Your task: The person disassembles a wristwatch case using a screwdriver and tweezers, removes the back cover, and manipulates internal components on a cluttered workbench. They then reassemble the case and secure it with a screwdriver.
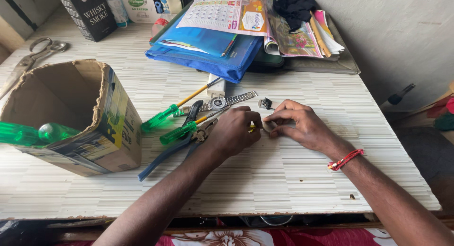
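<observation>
- Pale, finely striped laminate covers the bench (293,180), its near edge chipped, with a plain grey wall behind.
- Torn brown cardboard box (71,118) lies on its side at the left, green translucent tool handles poking from its mouth.
- Blue fabric folder (208,52) sits at the far edge under a calendar sheet and glossy papers.
- Steel scissors (33,57) rest at the far left corner.
- Blue-handled pliers (175,149) lie slantwise just left of the hands, touching the left wrist area.
- Two green-handled screwdrivers (165,116) with yellow shafts lie beside the pliers.
- Left hand (234,132) is curled, fingertips pinched on a thin yellow-tipped tool that is mostly hidden.
- Right hand (302,125), a red thread band at its wrist, presses fingertips down around a small round metal piece (268,127), which lies on the bench between the two hands, touching both.
- Metal link-strap wristwatch (220,103) lies flat just beyond the left hand.
- Small dark clasp-like part (266,103) sits just beyond the fingertips.
</observation>
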